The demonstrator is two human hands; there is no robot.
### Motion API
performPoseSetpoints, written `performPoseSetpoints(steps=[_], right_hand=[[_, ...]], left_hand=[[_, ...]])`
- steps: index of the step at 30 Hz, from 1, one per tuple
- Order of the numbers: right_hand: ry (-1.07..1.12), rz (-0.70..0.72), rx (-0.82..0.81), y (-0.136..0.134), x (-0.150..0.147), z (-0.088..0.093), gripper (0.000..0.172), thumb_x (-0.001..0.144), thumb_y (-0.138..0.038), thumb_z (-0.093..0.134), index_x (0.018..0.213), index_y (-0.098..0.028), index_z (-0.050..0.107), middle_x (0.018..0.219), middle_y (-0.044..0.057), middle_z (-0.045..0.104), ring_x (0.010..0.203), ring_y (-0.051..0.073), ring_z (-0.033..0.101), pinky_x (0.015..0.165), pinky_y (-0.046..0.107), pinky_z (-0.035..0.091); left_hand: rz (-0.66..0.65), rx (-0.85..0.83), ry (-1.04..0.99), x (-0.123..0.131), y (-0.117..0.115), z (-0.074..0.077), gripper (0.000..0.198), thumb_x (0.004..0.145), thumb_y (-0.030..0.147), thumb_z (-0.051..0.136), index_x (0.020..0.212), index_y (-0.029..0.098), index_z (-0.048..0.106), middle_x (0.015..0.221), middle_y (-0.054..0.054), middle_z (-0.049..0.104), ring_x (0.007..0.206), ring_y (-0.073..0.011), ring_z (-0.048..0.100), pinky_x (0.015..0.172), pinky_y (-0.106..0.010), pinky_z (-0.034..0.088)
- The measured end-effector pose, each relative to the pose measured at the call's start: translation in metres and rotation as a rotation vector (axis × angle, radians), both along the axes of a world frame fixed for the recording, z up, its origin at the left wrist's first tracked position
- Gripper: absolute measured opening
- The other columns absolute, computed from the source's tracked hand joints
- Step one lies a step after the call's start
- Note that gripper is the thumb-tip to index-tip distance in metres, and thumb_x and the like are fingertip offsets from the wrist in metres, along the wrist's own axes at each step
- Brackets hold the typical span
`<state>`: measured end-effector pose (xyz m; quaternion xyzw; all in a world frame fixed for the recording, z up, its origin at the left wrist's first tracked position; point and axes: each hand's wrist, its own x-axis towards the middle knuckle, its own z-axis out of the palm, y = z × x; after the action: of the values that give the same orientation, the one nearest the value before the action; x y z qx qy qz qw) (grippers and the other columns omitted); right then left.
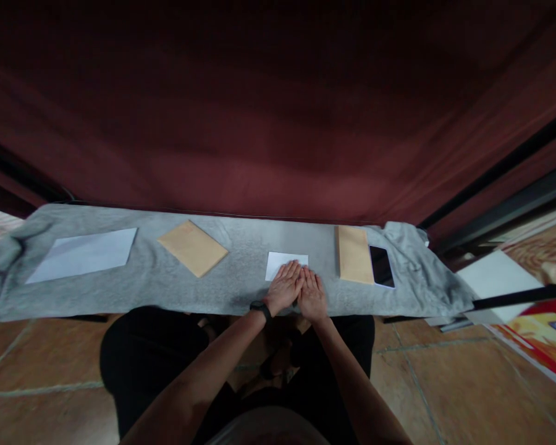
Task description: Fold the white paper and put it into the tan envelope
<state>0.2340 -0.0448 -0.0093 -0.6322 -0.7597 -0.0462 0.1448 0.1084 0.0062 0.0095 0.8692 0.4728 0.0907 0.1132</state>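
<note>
A small white sheet of paper (278, 261), perhaps folded, lies on the grey cloth in front of me. My left hand (285, 286), with a black band at its wrist, rests flat over the paper's lower right part, fingers stretched out. Beside it and touching it, my right hand (312, 295) lies flat too, its fingertips at the paper's right edge. Neither hand grips anything. The paper's lower right corner is hidden beneath the hands.
The grey cloth (245, 284) covers a narrow table against a dark red curtain (269, 154). A large white sheet (86, 254) and a brown envelope (193, 247) lie to the left. On the right are a brown envelope stack (354, 254) and a dark-screened phone (382, 266).
</note>
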Motion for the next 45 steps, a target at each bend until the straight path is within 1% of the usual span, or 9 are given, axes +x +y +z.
performPoseSetpoints(steps=[3, 7, 12, 19, 25, 30, 34, 39, 45], right_hand=[[0.017, 0.003, 0.026, 0.001, -0.001, -0.003, 0.054, 0.098, -0.02, 0.037, 0.15, -0.005, 0.037, 0.155, 0.019, 0.04, 0.145, 0.028, 0.034, 0.119, 0.049, 0.025], [0.04, -0.008, 0.067, 0.001, -0.001, -0.006, 0.052, 0.1, -0.024, 0.036, 0.148, -0.004, 0.042, 0.153, 0.02, 0.043, 0.144, 0.029, 0.037, 0.118, 0.049, 0.025], [0.042, -0.017, 0.052, 0.002, -0.002, -0.003, 0.052, 0.102, -0.027, 0.034, 0.149, -0.007, 0.04, 0.154, 0.017, 0.041, 0.143, 0.028, 0.038, 0.119, 0.048, 0.024], [0.081, -0.052, 0.027, 0.004, -0.003, -0.001, 0.051, 0.104, -0.03, 0.033, 0.151, -0.009, 0.039, 0.154, 0.015, 0.042, 0.143, 0.027, 0.04, 0.118, 0.047, 0.025], [0.082, -0.055, -0.028, 0.024, -0.002, 0.001, 0.052, 0.104, -0.034, 0.036, 0.15, -0.008, 0.04, 0.154, 0.018, 0.041, 0.143, 0.028, 0.038, 0.118, 0.048, 0.025], [0.071, -0.048, -0.025, 0.047, 0.001, -0.002, 0.053, 0.104, -0.034, 0.036, 0.15, -0.007, 0.04, 0.154, 0.02, 0.041, 0.144, 0.029, 0.037, 0.118, 0.05, 0.023], [0.071, -0.062, -0.029, 0.057, 0.0, -0.004, 0.055, 0.103, -0.033, 0.037, 0.15, -0.005, 0.038, 0.154, 0.021, 0.04, 0.144, 0.031, 0.035, 0.117, 0.052, 0.022], [0.076, -0.085, -0.012, 0.053, -0.005, -0.006, 0.055, 0.103, -0.033, 0.036, 0.15, -0.004, 0.038, 0.155, 0.022, 0.037, 0.145, 0.033, 0.034, 0.118, 0.053, 0.021], [0.116, -0.061, 0.017, 0.034, -0.005, -0.008, 0.052, 0.103, -0.03, 0.036, 0.151, -0.012, 0.038, 0.156, 0.017, 0.038, 0.144, 0.033, 0.034, 0.117, 0.057, 0.021]], left_hand=[[-0.004, 0.003, 0.002, 0.006, 0.014, 0.0, 0.055, 0.103, 0.032, 0.023, 0.151, 0.011, 0.039, 0.16, -0.01, 0.033, 0.151, -0.0213, 0.023, 0.124, -0.045, 0.018], [0.025, 0.047, -0.013, 0.007, 0.024, -0.001, 0.055, 0.102, 0.032, 0.025, 0.153, 0.014, 0.035, 0.16, -0.009, 0.034, 0.15, -0.0204, 0.023, 0.124, -0.046, 0.017], [0.109, 0.057, -0.004, 0.0, 0.026, -0.006, 0.056, 0.101, 0.031, 0.028, 0.153, 0.011, 0.033, 0.161, -0.011, 0.03, 0.151, -0.0206, 0.02, 0.124, -0.043, 0.016], [0.254, 0.054, 0.022, -0.023, 0.021, -0.01, 0.059, 0.1, 0.032, 0.028, 0.154, 0.007, 0.03, 0.162, -0.014, 0.027, 0.152, -0.0231, 0.017, 0.124, -0.042, 0.015], [0.291, 0.088, 0.021, -0.03, 0.017, -0.011, 0.062, 0.1, 0.039, 0.032, 0.155, 0.011, 0.028, 0.161, -0.014, 0.028, 0.151, -0.0249, 0.021, 0.123, -0.045, 0.018], [0.29, 0.103, 0.036, -0.03, 0.018, -0.014, 0.064, 0.1, 0.043, 0.032, 0.155, 0.011, 0.029, 0.161, -0.014, 0.028, 0.151, -0.0262, 0.021, 0.123, -0.045, 0.019], [0.289, 0.104, 0.072, -0.031, 0.018, -0.015, 0.067, 0.1, 0.048, 0.032, 0.155, 0.009, 0.029, 0.162, -0.015, 0.027, 0.151, -0.0276, 0.019, 0.122, -0.046, 0.018], [0.281, 0.106, 0.091, -0.031, 0.016, -0.01, 0.068, 0.1, 0.051, 0.032, 0.155, 0.011, 0.03, 0.163, -0.015, 0.025, 0.151, -0.0288, 0.02, 0.122, -0.046, 0.018], [0.268, 0.095, 0.085, -0.031, 0.016, -0.005, 0.066, 0.099, 0.051, 0.037, 0.155, 0.016, 0.033, 0.163, -0.014, 0.024, 0.151, -0.0301, 0.02, 0.122, -0.046, 0.018]])
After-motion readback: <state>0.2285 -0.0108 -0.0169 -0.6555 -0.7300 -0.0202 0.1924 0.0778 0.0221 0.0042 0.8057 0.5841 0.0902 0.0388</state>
